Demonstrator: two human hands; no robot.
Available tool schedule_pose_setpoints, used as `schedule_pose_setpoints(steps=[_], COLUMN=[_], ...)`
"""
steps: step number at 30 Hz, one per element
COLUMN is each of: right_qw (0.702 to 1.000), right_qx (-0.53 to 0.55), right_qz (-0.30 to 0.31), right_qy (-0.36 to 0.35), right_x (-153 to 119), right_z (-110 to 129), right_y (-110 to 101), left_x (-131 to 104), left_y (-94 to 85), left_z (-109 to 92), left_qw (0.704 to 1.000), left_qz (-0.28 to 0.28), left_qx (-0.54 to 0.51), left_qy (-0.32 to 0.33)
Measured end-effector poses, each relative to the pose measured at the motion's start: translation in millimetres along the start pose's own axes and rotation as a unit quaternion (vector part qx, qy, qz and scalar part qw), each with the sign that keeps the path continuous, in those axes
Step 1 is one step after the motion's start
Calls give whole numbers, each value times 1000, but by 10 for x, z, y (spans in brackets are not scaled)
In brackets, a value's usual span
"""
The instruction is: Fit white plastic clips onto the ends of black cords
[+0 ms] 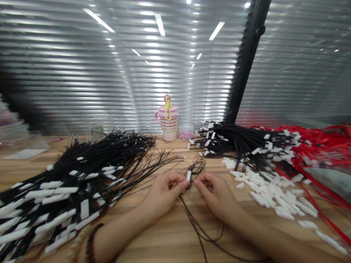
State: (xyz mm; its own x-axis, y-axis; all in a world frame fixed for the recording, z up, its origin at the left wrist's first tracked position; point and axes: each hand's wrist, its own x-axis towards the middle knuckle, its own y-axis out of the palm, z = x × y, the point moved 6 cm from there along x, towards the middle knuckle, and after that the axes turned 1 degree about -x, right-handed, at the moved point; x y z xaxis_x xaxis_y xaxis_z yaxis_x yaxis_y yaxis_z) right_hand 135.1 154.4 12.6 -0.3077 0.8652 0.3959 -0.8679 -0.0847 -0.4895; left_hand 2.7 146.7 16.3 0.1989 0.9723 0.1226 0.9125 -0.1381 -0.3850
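At the middle of the table my left hand pinches a small white plastic piece between thumb and forefinger, with black cord around it. Just to its right, my right hand has thumb and forefinger pressed together; whatever lies between them is too small to make out. Loops of thin black cord rise behind the fingertips. More black cord trails from beneath the hands toward the front edge, passing under the right wrist.
Black cords with white ends are heaped at left. Another black cord bundle lies back right, near loose white plastic pieces and red ribbons. A striped cup and a small clear tub stand by the blinds.
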Motion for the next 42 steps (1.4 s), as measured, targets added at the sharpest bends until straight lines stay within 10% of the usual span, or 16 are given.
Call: schedule_pose_setpoints(steps=[15, 25, 28, 33, 37, 42], right_qw=[999, 981, 936, 760, 743, 721], right_qx=[37, 174, 310, 560, 549, 580], right_qz=[13, 71, 103, 246, 266, 226], right_qy=[22, 51, 130, 218, 277, 305], right_x=[9, 81, 80, 34, 44, 104], right_z=[-4, -27, -125, -161, -247, -306], right_y=[9, 15, -21, 87, 178, 158], left_x=[-16, 36, 55, 95, 91, -55], left_y=[9, -250, -352, -523, -524, -119], left_z=[-13, 50, 20, -81, -211, -422], left_qw=[1000, 975, 962, 939, 944, 991], left_qz=[8, -129, -154, -179, -134, 82], left_qx=[-3, -166, -212, -290, -300, -107], left_qy=[3, -72, -76, -49, -28, 13])
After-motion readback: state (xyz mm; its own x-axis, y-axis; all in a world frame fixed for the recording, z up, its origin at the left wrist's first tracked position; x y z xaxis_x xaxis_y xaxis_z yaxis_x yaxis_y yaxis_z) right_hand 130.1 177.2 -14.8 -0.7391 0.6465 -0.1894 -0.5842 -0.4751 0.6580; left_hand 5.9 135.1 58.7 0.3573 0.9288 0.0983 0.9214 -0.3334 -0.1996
